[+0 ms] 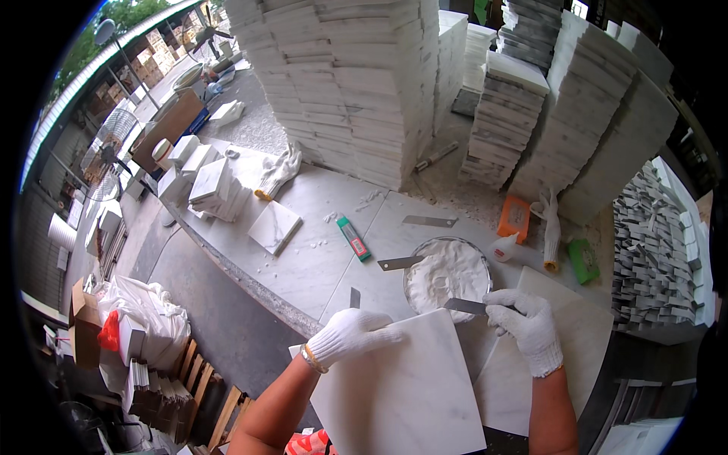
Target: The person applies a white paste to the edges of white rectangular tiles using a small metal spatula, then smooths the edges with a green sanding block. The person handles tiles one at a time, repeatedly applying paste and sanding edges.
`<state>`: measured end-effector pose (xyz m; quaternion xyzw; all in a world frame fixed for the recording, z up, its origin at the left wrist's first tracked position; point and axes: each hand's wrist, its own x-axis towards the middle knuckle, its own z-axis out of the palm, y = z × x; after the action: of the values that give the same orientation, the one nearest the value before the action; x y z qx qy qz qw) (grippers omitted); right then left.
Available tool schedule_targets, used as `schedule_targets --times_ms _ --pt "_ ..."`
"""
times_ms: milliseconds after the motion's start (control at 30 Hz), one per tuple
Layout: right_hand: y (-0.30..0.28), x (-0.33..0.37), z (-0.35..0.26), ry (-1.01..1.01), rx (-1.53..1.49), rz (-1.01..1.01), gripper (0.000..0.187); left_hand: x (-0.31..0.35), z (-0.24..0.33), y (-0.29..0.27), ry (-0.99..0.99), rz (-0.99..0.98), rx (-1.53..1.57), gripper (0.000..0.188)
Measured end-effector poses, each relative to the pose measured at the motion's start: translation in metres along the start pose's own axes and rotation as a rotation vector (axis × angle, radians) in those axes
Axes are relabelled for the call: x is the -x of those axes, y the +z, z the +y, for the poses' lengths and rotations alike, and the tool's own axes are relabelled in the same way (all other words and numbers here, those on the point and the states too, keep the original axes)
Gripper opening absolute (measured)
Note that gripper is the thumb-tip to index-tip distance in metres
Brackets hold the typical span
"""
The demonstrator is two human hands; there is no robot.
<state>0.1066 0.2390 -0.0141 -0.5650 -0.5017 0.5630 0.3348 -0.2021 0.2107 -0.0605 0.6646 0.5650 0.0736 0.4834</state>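
Observation:
My left hand (347,337), in a white knit glove, grips the upper left edge of a white marble tile (409,394), tilted in front of me. My right hand (528,324), gloved too, has its fingers closed on a flat metal scraper blade (464,305). That blade points left, over the near rim of a round tub of white paste (447,274). Another blade (394,264) rests at the tub's left rim. A third blade (429,221) lies flat beyond it, and a short blade (355,297) shows just above my left hand.
A green box (353,239) and a small square tile (274,227) lie left of the tub. To its right are an orange box (514,218), a white bottle (503,247), a glove (550,231) and a green packet (583,261). Tall tile stacks (341,91) stand behind.

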Motion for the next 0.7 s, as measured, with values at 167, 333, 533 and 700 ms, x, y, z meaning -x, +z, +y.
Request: schedule_targets --times_ms 167,333,533,700 --pt "0.000 0.001 0.003 0.000 0.007 -0.004 0.020 -0.001 0.000 0.001 -0.020 0.010 0.051 0.049" --pt "-0.002 0.007 0.000 -0.021 0.104 -0.004 0.020 0.001 0.003 -0.001 -0.049 0.001 0.056 0.048" --pt "-0.006 0.006 0.001 -0.045 0.031 0.066 0.019 0.003 -0.001 0.000 -0.052 0.005 0.043 0.050" --pt "-0.009 -0.011 0.016 -0.256 0.460 0.087 0.022 -0.001 0.003 0.002 -0.025 0.032 0.066 0.045"
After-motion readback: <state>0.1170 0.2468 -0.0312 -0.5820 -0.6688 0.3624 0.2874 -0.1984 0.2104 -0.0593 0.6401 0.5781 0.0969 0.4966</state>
